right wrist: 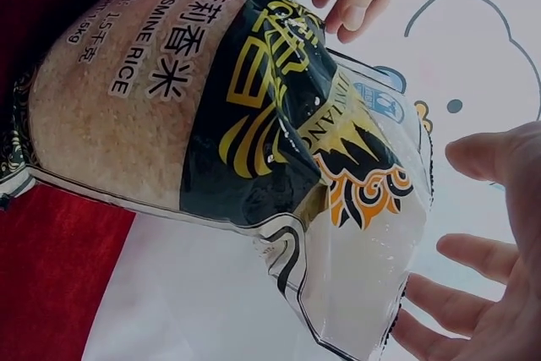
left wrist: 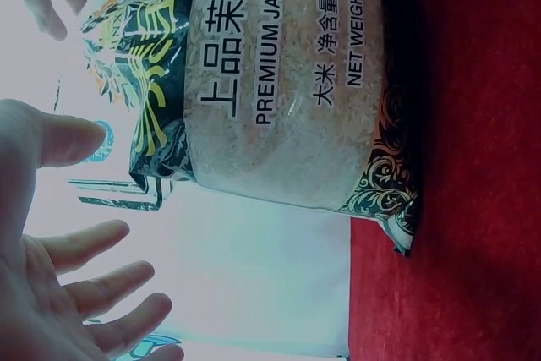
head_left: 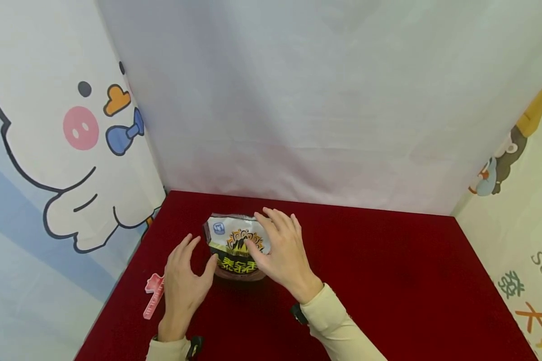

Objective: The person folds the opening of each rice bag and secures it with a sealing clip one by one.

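A bag of jasmine rice (head_left: 237,258) stands upright on the red tabletop, its white upper part folded and creased. In the left wrist view the clear lower part of the bag (left wrist: 279,82) shows the grains. My left hand (head_left: 182,283) is at the bag's left side, thumb and fingers spread with nothing between them. At the upper right of the bag my right hand (head_left: 285,253) has its fingers apart and loosely bent. In the right wrist view, fingertips of the right hand (right wrist: 482,293) are close to the bag's top edge; whether they touch it I cannot tell.
A pink ruler-like piece (head_left: 153,296) with a shaped top lies left of my left hand, partly hidden by it. The red tabletop (head_left: 379,281) stretches to the right. A pale cloth (head_left: 320,100) hangs behind, with cartoon-printed cloths at both sides.
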A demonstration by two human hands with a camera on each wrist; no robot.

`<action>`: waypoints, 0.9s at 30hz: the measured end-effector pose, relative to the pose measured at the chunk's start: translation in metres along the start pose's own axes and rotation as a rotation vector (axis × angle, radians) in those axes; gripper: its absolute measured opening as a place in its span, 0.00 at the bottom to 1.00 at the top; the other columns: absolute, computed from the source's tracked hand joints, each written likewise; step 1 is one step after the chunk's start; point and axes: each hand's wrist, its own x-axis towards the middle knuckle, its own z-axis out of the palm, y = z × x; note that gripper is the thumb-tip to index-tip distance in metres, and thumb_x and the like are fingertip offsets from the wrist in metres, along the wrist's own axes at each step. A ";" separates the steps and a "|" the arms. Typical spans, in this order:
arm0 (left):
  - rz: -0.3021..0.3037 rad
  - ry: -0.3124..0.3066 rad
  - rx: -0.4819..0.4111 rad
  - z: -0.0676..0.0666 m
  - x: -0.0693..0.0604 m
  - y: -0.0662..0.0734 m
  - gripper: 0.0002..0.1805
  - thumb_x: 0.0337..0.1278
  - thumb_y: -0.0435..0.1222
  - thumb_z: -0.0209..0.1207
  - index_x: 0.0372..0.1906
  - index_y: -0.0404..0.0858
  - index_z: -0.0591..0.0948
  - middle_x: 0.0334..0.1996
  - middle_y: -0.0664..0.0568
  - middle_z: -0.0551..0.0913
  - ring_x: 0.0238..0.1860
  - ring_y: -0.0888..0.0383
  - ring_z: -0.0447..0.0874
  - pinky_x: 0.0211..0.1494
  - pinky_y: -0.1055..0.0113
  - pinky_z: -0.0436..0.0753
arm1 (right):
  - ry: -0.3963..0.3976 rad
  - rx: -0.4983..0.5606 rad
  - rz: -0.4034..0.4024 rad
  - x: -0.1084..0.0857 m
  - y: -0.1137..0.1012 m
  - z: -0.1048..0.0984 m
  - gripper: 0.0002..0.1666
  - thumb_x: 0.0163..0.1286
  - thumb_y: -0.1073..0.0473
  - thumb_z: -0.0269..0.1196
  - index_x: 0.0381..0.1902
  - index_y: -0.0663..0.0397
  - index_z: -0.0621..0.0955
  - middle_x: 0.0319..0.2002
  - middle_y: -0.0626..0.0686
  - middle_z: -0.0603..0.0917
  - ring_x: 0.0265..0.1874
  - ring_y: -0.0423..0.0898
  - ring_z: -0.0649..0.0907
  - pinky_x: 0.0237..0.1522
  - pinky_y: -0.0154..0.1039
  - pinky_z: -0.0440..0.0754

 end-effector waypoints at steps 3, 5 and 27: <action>-0.004 -0.002 0.001 0.000 0.001 0.000 0.33 0.61 0.41 0.72 0.69 0.34 0.80 0.73 0.37 0.77 0.73 0.33 0.72 0.72 0.32 0.69 | 0.004 -0.001 -0.008 0.002 -0.001 0.000 0.34 0.68 0.47 0.74 0.68 0.55 0.82 0.69 0.58 0.82 0.70 0.59 0.78 0.74 0.73 0.66; -0.005 0.000 0.000 0.000 0.002 0.001 0.33 0.61 0.41 0.72 0.69 0.34 0.80 0.73 0.37 0.77 0.73 0.33 0.72 0.72 0.32 0.69 | 0.006 -0.003 -0.014 0.003 -0.001 0.000 0.34 0.68 0.47 0.73 0.68 0.55 0.82 0.68 0.58 0.82 0.70 0.59 0.78 0.74 0.73 0.67; 0.035 0.009 -0.007 0.006 0.012 0.004 0.34 0.61 0.43 0.73 0.69 0.34 0.80 0.73 0.37 0.77 0.73 0.34 0.73 0.73 0.34 0.70 | -0.004 -0.025 -0.036 0.013 0.001 0.005 0.35 0.69 0.46 0.72 0.70 0.55 0.80 0.68 0.58 0.82 0.69 0.57 0.79 0.74 0.70 0.69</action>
